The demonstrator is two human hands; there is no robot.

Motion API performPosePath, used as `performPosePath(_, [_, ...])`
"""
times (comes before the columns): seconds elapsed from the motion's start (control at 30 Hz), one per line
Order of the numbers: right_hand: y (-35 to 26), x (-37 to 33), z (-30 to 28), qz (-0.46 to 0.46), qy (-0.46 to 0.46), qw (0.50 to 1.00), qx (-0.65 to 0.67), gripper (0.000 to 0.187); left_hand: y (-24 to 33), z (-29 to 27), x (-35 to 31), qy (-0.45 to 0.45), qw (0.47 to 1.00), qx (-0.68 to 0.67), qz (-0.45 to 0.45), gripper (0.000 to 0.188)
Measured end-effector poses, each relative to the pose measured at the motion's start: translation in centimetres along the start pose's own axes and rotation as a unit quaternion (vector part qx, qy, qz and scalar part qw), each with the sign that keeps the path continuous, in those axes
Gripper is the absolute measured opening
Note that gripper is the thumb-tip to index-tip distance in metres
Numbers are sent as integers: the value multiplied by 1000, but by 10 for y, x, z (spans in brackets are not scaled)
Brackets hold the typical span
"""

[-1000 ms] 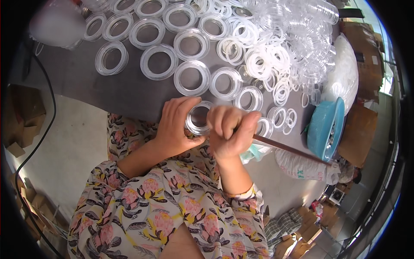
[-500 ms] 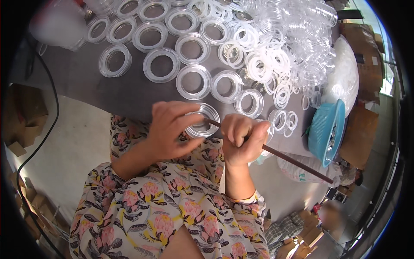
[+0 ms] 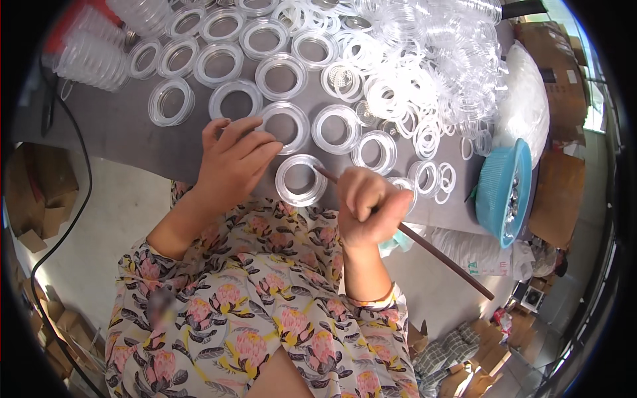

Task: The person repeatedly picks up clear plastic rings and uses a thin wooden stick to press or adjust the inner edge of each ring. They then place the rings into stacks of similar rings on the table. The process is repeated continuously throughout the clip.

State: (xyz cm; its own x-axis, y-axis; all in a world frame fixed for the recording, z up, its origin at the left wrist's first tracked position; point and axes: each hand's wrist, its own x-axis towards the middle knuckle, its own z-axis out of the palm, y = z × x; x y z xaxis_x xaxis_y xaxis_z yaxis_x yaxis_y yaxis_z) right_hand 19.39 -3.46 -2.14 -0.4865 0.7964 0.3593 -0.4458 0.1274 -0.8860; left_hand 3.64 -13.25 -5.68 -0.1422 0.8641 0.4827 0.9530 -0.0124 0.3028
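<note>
A thin brown stick (image 3: 446, 260) runs slantwise through the closed fist of my right hand (image 3: 371, 207). Its far tip reaches the upper right rim of a clear plastic ring (image 3: 285, 189) at the table's near edge. My left hand (image 3: 235, 159), fingers bent and slightly apart, is over the table to the left. Its fingertips are at the left rim of another clear ring (image 3: 300, 126); whether they grip it I cannot tell. Just beyond the hand lies one more clear ring (image 3: 216, 106). My left thumb is mostly hidden.
Several similar rings cover the grey table (image 3: 126, 136). White flat rings (image 3: 391, 98) and a heap of clear plastic pieces (image 3: 458, 60) lie at the back right. A blue basket (image 3: 494, 192) holds small shiny parts at the right. Stacked clear cups (image 3: 89, 60) stand far left, near a black cable (image 3: 83, 142).
My left hand has moved away from the near ring, up and to the left, toward the rings behind. My right hand keeps the stick. The view has shifted slightly.
</note>
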Motion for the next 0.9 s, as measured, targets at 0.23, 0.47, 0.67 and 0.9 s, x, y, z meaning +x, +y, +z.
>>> performPosePath(0.23, [-22, 2, -14, -48, 52, 997, 40, 59, 24, -32, 1, -19, 991, -108, 78, 14])
performPosePath(0.47, [-43, -3, -14, -32, 33, 995, 91, 61, 26, -14, -4, -95, 974, -168, 116, 37])
performPosePath(0.67, [-31, -16, 1, 130, 12, 980, 153, 63, 34, 21, -8, -85, 922, -365, -96, 84])
performPosePath(0.9, [1, -8, 15, 73, -9, 988, 139, 64, 36, 24, -7, -64, 935, -341, -74, 79])
